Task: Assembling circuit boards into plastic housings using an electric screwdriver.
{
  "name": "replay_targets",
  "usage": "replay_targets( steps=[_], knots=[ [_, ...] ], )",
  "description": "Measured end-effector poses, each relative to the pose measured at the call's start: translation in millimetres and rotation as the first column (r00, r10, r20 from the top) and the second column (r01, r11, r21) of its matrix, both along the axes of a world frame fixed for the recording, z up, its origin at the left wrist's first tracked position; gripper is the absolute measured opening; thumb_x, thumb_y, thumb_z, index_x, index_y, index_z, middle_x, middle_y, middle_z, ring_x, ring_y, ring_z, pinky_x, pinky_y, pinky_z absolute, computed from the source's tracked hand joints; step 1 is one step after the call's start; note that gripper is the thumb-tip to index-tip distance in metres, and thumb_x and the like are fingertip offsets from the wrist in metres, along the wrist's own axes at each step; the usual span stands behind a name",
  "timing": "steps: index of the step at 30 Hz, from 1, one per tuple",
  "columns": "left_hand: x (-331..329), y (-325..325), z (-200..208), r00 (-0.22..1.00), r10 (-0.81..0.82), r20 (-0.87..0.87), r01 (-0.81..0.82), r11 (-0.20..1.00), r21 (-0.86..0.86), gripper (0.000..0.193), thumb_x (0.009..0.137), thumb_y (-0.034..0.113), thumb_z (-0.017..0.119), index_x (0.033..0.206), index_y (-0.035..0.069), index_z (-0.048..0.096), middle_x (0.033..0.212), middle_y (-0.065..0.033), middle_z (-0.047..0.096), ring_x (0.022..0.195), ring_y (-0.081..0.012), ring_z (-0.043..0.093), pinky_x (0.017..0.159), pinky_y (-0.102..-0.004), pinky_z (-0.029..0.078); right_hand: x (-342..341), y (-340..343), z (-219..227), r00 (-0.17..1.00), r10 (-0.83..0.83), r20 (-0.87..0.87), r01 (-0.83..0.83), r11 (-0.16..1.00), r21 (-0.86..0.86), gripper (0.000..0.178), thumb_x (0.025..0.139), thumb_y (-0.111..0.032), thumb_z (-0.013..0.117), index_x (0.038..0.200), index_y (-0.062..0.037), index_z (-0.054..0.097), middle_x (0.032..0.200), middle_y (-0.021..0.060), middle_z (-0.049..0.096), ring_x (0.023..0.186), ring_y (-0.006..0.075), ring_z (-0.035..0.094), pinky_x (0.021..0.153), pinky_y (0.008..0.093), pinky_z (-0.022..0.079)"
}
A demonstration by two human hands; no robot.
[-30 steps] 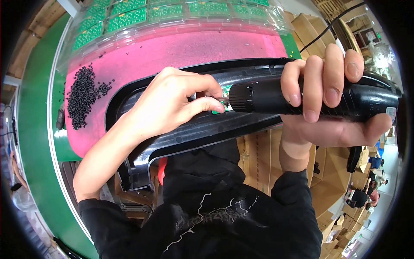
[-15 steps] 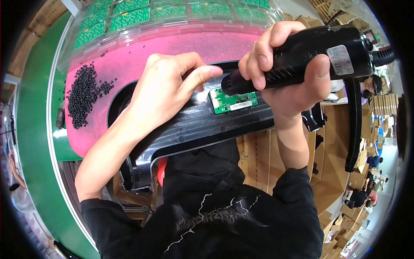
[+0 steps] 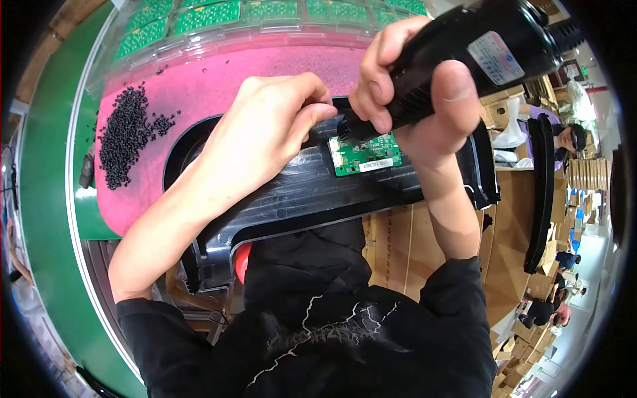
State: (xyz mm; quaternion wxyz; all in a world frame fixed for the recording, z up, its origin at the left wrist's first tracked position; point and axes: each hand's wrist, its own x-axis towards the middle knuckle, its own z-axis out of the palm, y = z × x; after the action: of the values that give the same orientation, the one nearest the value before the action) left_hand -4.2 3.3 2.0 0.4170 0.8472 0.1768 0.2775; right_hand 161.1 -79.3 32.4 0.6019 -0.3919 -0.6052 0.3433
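Note:
My right hand (image 3: 431, 109) is wrapped round a black electric screwdriver (image 3: 441, 56), held slanted with its nose down to the left. That nose sits over the upper edge of a small green circuit board (image 3: 346, 158), which lies in a long black plastic housing (image 3: 292, 194). Just left of the nose, my left hand (image 3: 269, 126) is closed, thumb against bent forefinger; anything in this pinch is too small or hidden to make out. The exact spot under the screwdriver tip is hidden as well.
A heap of small black screws (image 3: 121, 142) lies on the pink mat (image 3: 199, 79) at left. Clear trays of green boards (image 3: 206, 16) stand along the back. To the right are a cardboard box (image 3: 507, 225) and a long black plastic strip (image 3: 543, 192). Other people are far right.
The screwdriver's rear end has swung up and left, so it stands at a steeper slant. My left hand's pinched fingers are slightly higher and further left beside its nose.

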Motion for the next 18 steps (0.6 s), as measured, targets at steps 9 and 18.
replay_targets(
  steps=[9, 18],
  knots=[
    [-3.9, 1.9, -9.2, 0.969, -0.192, -0.155, 0.205, 0.976, 0.074, 0.012, 0.081, 0.004, 0.071, 0.087, -0.003, 0.063, 0.072, -0.0146, 0.066, 0.063, -0.0245, 0.066, 0.061, -0.0354, 0.052, -1.8, -15.7, 0.8, 0.980, -0.042, -0.194, 0.046, 0.999, 0.020, 0.061, 0.088, -0.062, 0.052, 0.105, -0.0036, 0.050, 0.072, 0.0041, 0.051, 0.050, 0.0125, 0.048, 0.054, 0.0310, 0.043],
    [-5.7, -4.5, 5.1, 0.935, -0.353, -0.034, 0.330, 0.901, -0.282, 0.007, 0.086, 0.004, 0.068, 0.090, -0.002, 0.068, 0.072, -0.0060, 0.069, 0.059, -0.0089, 0.063, 0.046, -0.0216, 0.048, 15.0, -40.1, 28.9, 0.902, 0.301, -0.310, -0.194, 0.923, 0.334, 0.063, 0.079, -0.064, 0.063, 0.105, -0.0081, 0.053, 0.079, -0.0010, 0.051, 0.053, 0.0097, 0.051, 0.057, 0.0275, 0.043]
  ],
)
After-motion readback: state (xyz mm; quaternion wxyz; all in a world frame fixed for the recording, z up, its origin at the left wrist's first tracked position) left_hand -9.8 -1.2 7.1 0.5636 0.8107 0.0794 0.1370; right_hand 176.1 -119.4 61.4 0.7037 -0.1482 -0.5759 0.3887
